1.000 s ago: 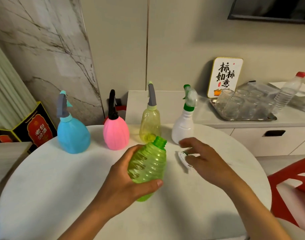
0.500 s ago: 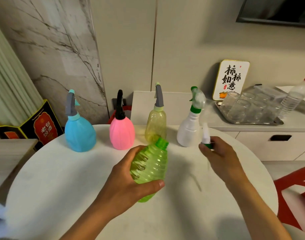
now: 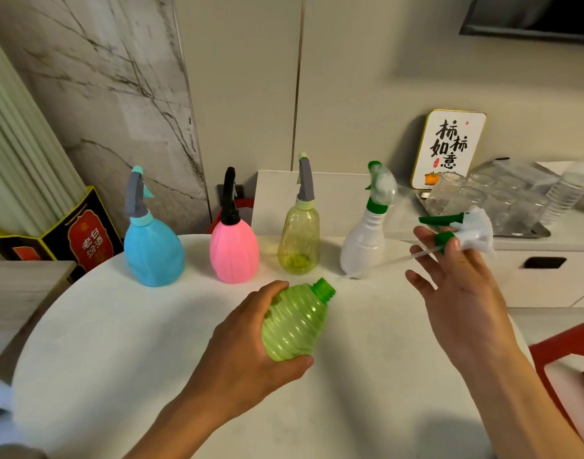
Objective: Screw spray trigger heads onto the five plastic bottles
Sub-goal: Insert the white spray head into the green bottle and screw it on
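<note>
Left hand (image 3: pixel 247 339) fingers wrapped round green bottle (image 3: pixel 295 321), near middle of surface (image 3: pixel 118 342), open neck tipped right toward sprayer (image 3: pixel 463 231). Right hand (image 3: pixel 463 293) fingers pinching sprayer, tube aimed for bottle.

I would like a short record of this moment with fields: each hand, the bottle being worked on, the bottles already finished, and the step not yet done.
left hand: grips the green ribbed bottle, tilted, neck pointing up and right
right hand: pinches the white and green trigger head, its dip tube pointing left
bottle neck: open, no head on it
finished bottles: blue, pink, yellow, white, all upright with heads on
surface: round white table
step not yet done: head apart from the green bottle
</note>
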The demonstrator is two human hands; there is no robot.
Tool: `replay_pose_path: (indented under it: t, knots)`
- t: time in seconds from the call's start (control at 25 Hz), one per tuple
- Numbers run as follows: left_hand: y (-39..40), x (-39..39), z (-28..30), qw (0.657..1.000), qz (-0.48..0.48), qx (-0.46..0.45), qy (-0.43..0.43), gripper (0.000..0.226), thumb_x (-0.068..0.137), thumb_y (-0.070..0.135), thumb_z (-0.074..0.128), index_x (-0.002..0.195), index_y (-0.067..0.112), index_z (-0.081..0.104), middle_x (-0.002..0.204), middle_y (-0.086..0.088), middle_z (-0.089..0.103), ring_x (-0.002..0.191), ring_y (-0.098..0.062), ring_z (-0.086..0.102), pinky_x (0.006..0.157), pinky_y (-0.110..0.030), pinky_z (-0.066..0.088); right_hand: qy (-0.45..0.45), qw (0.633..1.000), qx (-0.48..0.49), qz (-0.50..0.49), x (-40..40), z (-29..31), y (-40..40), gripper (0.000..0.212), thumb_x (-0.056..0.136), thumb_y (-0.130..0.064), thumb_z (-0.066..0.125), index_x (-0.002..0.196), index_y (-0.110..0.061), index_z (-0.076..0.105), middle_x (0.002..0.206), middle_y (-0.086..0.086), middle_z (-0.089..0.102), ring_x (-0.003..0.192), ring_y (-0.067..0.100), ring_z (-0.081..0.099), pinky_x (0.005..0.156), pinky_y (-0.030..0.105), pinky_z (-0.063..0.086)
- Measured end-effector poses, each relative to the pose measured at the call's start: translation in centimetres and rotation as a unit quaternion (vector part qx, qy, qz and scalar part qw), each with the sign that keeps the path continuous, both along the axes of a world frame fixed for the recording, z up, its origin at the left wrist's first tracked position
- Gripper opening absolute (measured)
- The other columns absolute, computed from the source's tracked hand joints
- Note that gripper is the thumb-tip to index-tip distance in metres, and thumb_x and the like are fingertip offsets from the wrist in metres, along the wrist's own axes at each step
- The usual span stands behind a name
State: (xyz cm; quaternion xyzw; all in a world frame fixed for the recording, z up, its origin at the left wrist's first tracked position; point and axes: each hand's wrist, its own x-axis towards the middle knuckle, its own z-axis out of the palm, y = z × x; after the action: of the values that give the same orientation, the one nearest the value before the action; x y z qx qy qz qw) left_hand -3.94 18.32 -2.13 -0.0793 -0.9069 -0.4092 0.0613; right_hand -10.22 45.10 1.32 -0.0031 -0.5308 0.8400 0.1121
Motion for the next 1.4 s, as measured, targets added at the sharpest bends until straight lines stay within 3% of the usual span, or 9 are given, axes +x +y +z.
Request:
replay_pose_path:
  t: [0.12, 0.32, 0.48, 0.6, 0.8, 0.92, 1.08, 1.24, 1.4]
  knots:
    - [0.3, 0.2, -0.1, 1.0, -0.01, -0.026, 0.012, 0.092, 0.056, 0.065, 0.077, 0.135, 0.051, 0.032, 0.118, 0.04, 0.044, 0.104, 0.006, 0.047, 0.083, -0.011, 0.038, -0.006, 0.999, 0.041, 0.036, 0.6, -0.5, -2.0, 0.023, 0.089, -0.034, 0.062, 0.109, -0.025, 0.066, 0.123, 0.001, 0.072, 0.106, 0.016, 0.066, 0.084, 0.042, 0.046]
    - [0.1, 0.1, -0.2, 0.999, 0.004, -0.043, 0.016, 0.093, 0.057, 0.065, 0.076, 0.137, 0.049, 0.032, 0.119, 0.034, 0.047, 0.104, 0.004, 0.048, 0.086, -0.018, 0.043, 0.024, 0.989, 0.13, 0.063, 1.3, -1.2, -3.9, 0.045, 0.082, -0.037, 0.067, 0.122, -0.017, 0.064, 0.119, 0.003, 0.075, 0.11, 0.02, 0.067, 0.082, 0.039, 0.05]
    - [-0.3, -0.2, -0.1, 0.997, 0.047, -0.056, 0.012, 0.091, 0.059, 0.06, 0.078, 0.138, 0.044, 0.035, 0.126, 0.024, 0.052, 0.108, -0.007, 0.054, 0.09, -0.028, 0.048, 0.051, 0.997, 0.05, 0.011, 0.7, 0.0, -1.3, 0.02, 0.091, -0.028, 0.061, 0.108, -0.019, 0.06, 0.115, 0.004, 0.075, 0.106, 0.019, 0.066, 0.082, 0.042, 0.046]
    - [-0.2, -0.2, -0.1, 0.997, 0.047, -0.06, 0.009, 0.091, 0.059, 0.06, 0.078, 0.138, 0.044, 0.035, 0.127, 0.022, 0.053, 0.108, -0.008, 0.054, 0.09, -0.03, 0.048, 0.043, 0.997, 0.06, 0.028, 0.6, -0.2, -0.9, 0.015, 0.093, -0.027, 0.059, 0.106, -0.022, 0.062, 0.115, 0.006, 0.075, 0.108, 0.02, 0.065, 0.083, 0.043, 0.045]
    - [-0.2, 0.0, 0.0, 0.998, 0.026, -0.054, 0.018, 0.091, 0.06, 0.061, 0.078, 0.139, 0.045, 0.034, 0.126, 0.026, 0.05, 0.107, -0.004, 0.052, 0.088, -0.024, 0.045, 0.024, 0.989, 0.115, 0.085, 1.3, -1.1, -3.3, 0.032, 0.079, -0.039, 0.07, 0.108, -0.025, 0.072, 0.117, 0.008, 0.075, 0.108, 0.021, 0.067, 0.081, 0.041, 0.048]
    - [0.1, 0.3, 0.1, 0.998, -0.006, -0.044, 0.032, 0.091, 0.059, 0.061, 0.078, 0.138, 0.047, 0.034, 0.125, 0.031, 0.047, 0.108, 0.004, 0.048, 0.086, -0.012, 0.041, -0.008, 0.978, 0.142, 0.155, 1.9, -2.3, -5.5, 0.034, 0.078, -0.036, 0.073, 0.109, -0.024, 0.074, 0.115, 0.004, 0.076, 0.107, 0.019, 0.068, 0.082, 0.037, 0.05]
    - [0.2, 0.5, 0.2, 0.997, -0.014, -0.045, 0.057, 0.089, 0.06, 0.058, 0.08, 0.138, 0.042, 0.04, 0.121, 0.032, 0.046, 0.108, 0.006, 0.047, 0.083, 0.003, 0.032, -0.066, 0.972, 0.089, 0.208, 2.4, -3.1, -6.9, 0.03, 0.08, -0.028, 0.073, 0.108, -0.019, 0.077, 0.104, 0.0, 0.076, 0.095, 0.016, 0.068, 0.085, 0.04, 0.048]
    - [0.1, 0.9, 0.5, 0.998, -0.019, 0.052, 0.005, 0.087, 0.055, 0.057, 0.085, 0.131, 0.048, 0.043, 0.117, 0.031, 0.056, 0.106, 0.002, 0.058, 0.081, -0.009, 0.048, -0.055, 0.961, 0.03, 0.269, 2.4, -2.6, -6.6, 0.038, 0.079, -0.027, 0.073, 0.115, -0.017, 0.074, 0.107, 0.003, 0.073, 0.101, 0.02, 0.066, 0.085, 0.037, 0.051]
    - [0.1, 0.9, 1.2, 0.973, -0.07, 0.203, -0.086, 0.08, 0.054, 0.039, 0.093, 0.124, 0.044, 0.055, 0.114, 0.011, 0.069, 0.102, -0.013, 0.068, 0.082, -0.029, 0.059, -0.03, 0.949, 0.01, 0.314, 2.2, -2.0, -6.3, 0.044, 0.083, -0.03, 0.076, 0.123, -0.015, 0.07, 0.116, 0.007, 0.072, 0.109, 0.023, 0.065, 0.089, 0.036, 0.053]
